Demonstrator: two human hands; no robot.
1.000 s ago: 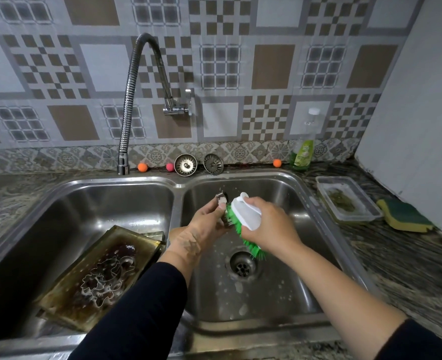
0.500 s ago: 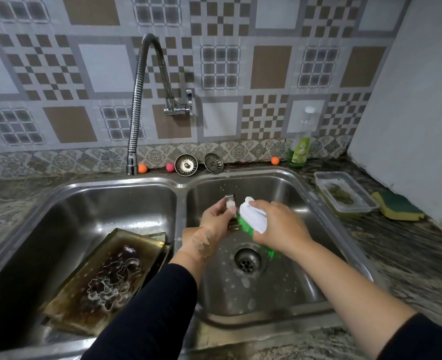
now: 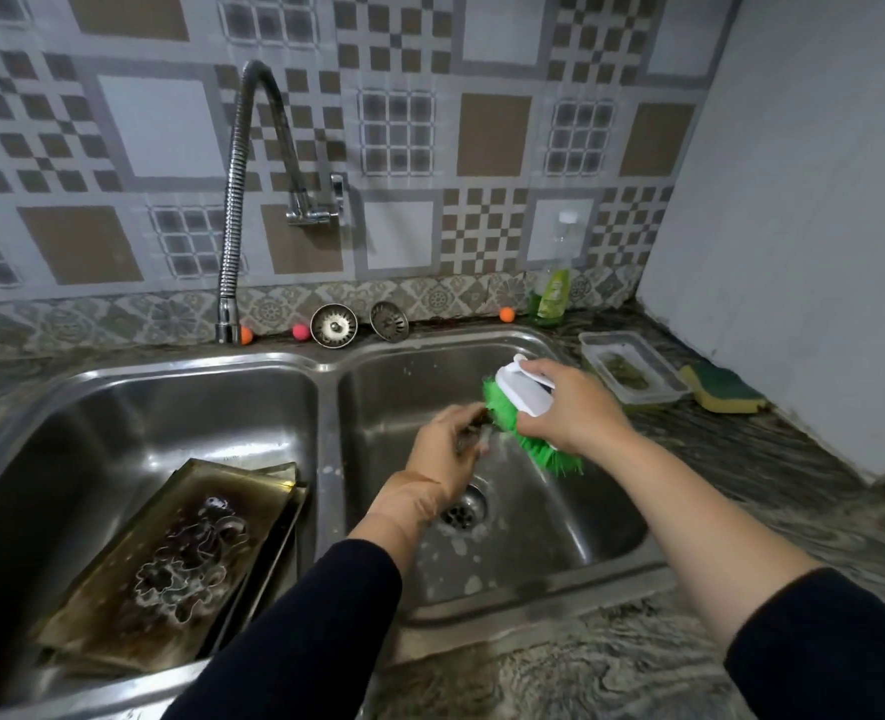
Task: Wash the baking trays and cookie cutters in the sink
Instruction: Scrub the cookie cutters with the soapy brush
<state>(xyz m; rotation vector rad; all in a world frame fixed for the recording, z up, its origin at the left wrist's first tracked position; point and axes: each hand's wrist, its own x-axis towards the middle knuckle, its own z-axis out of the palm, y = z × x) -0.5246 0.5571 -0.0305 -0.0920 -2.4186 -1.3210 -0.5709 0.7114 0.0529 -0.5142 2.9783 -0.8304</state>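
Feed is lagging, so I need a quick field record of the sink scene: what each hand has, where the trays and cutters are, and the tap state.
left hand: holds a small cookie cutter over the right basin, blurred
right hand: grips green-bristled scrub brush, bristles against the cutter
baking trays: stacked, tilted in the left basin
other cutters: soapy, lying on the top tray
tap: spout over the counter's edge, no water seen
sponge: on the counter, right

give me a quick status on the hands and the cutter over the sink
Left hand grips a small cutter, blurred. Right hand holds green brush against it over the right basin. Trays wait in left basin. Nothing blocking.
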